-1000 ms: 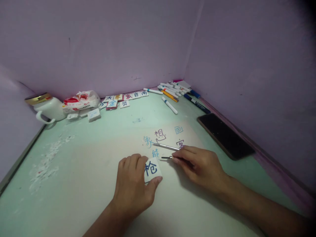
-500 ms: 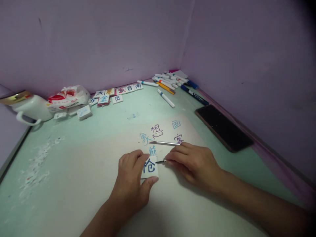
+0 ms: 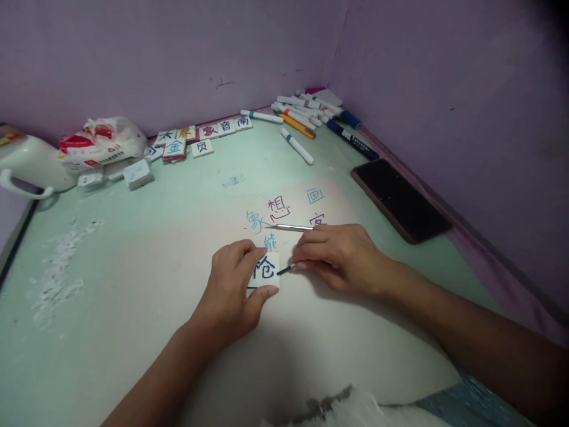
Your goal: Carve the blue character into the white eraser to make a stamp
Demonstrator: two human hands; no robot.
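Since the earlier frame, your right hand (image 3: 342, 258) has been sliding its thin tool (image 3: 286, 270) leftward until the tip is now touching the right edge of the white tile (image 3: 265, 270), and your view has dipped lower. Your left hand (image 3: 231, 290) is pinning that tile flat on the pale green table (image 3: 133, 249), fingers curled over its left side and thumb along its lower edge. Your right fingers are pinching the tool narrowly. A blue character is already showing on the tile, so the lettering looks done and you seem to be refining an edge. A second slim tool (image 3: 288, 227) is lying just beyond, over coloured characters on the table.
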